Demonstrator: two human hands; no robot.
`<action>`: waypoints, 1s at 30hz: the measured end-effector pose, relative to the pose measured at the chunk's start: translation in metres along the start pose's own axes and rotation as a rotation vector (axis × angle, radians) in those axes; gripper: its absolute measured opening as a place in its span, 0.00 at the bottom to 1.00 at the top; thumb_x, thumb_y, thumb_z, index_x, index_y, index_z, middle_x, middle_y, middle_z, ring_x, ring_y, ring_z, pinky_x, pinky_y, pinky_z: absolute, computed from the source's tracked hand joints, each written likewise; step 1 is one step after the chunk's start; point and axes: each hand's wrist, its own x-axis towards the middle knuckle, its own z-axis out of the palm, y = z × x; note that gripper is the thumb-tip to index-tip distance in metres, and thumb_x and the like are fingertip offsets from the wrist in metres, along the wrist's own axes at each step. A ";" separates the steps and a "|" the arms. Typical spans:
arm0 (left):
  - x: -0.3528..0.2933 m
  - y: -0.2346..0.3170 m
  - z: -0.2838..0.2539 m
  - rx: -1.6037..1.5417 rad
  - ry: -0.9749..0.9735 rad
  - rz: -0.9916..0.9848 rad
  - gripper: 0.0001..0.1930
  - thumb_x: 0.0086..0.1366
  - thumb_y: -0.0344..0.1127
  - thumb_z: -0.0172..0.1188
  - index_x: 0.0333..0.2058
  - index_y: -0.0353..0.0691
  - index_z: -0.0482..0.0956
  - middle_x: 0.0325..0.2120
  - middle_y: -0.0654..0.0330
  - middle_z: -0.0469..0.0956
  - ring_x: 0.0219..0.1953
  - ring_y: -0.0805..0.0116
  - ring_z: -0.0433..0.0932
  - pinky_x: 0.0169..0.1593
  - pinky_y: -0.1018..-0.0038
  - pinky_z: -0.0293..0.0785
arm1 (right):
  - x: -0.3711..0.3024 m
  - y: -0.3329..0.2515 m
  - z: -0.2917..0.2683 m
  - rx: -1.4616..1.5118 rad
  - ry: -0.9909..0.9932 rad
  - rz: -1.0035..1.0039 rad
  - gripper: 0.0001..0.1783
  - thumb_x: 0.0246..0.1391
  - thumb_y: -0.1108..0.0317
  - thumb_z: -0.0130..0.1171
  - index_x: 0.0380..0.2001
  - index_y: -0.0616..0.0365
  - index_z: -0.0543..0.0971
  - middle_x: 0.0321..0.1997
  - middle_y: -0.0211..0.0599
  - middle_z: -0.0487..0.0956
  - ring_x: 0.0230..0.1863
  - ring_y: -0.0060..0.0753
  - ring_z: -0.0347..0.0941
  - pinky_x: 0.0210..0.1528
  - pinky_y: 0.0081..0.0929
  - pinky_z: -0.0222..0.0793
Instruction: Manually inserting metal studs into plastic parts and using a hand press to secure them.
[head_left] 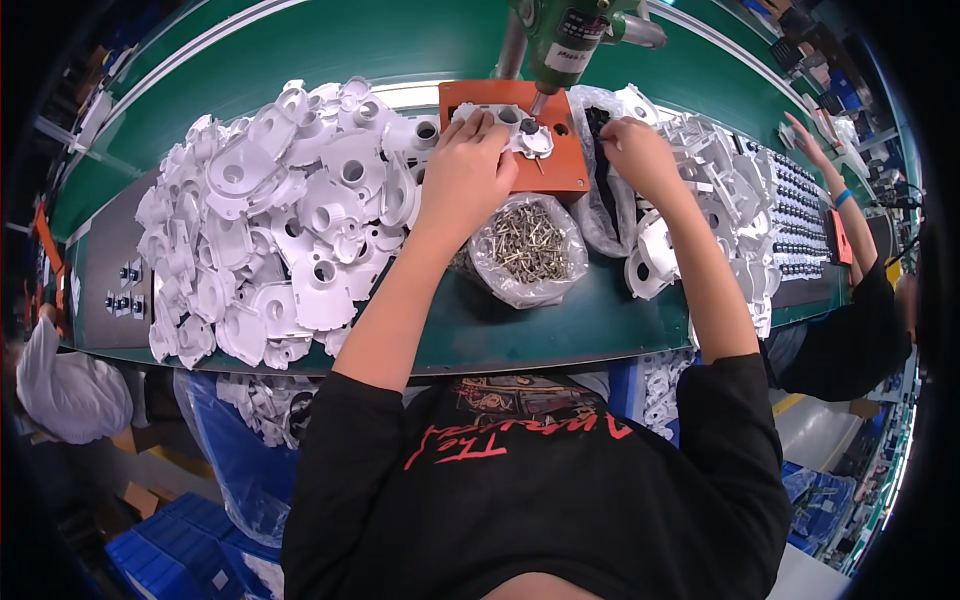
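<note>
My left hand holds a white plastic housing against an orange fixture block, its fingers over the housing's left part. A small black round piece sits on the housing, just below the pointed tip of a green machine. To the right, my right hand is closed, fingertips together over a clear bag of black parts. Whatever is between those fingertips is too small to make out. A clear bag of metal screws or pins stands just in front of the block.
A large heap of white plastic housings covers the bench's left side. More white parts lie at the right, beside rows of small black-and-silver pieces. A co-worker's arm reaches in at far right. Blue crates stand below left.
</note>
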 end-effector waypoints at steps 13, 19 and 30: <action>-0.001 -0.002 -0.001 0.026 0.037 0.010 0.09 0.53 0.30 0.55 0.32 0.31 0.76 0.40 0.41 0.78 0.47 0.48 0.76 0.56 0.59 0.68 | -0.022 -0.092 -0.023 0.095 0.006 -0.233 0.10 0.44 0.65 0.60 0.24 0.63 0.78 0.25 0.40 0.75 0.32 0.42 0.74 0.30 0.34 0.71; -0.001 -0.003 0.001 0.030 0.047 0.023 0.10 0.52 0.31 0.56 0.33 0.31 0.76 0.40 0.42 0.78 0.47 0.49 0.76 0.56 0.59 0.68 | -0.009 -0.115 -0.019 -0.240 -0.068 -0.300 0.07 0.39 0.68 0.58 0.21 0.60 0.78 0.25 0.42 0.78 0.30 0.42 0.77 0.30 0.37 0.74; -0.003 -0.004 0.001 0.004 0.061 0.025 0.10 0.51 0.30 0.55 0.32 0.31 0.76 0.38 0.43 0.78 0.47 0.50 0.76 0.55 0.60 0.68 | 0.000 -0.086 -0.040 0.300 -0.158 -0.307 0.08 0.35 0.74 0.57 0.22 0.67 0.72 0.21 0.47 0.73 0.25 0.43 0.71 0.29 0.32 0.68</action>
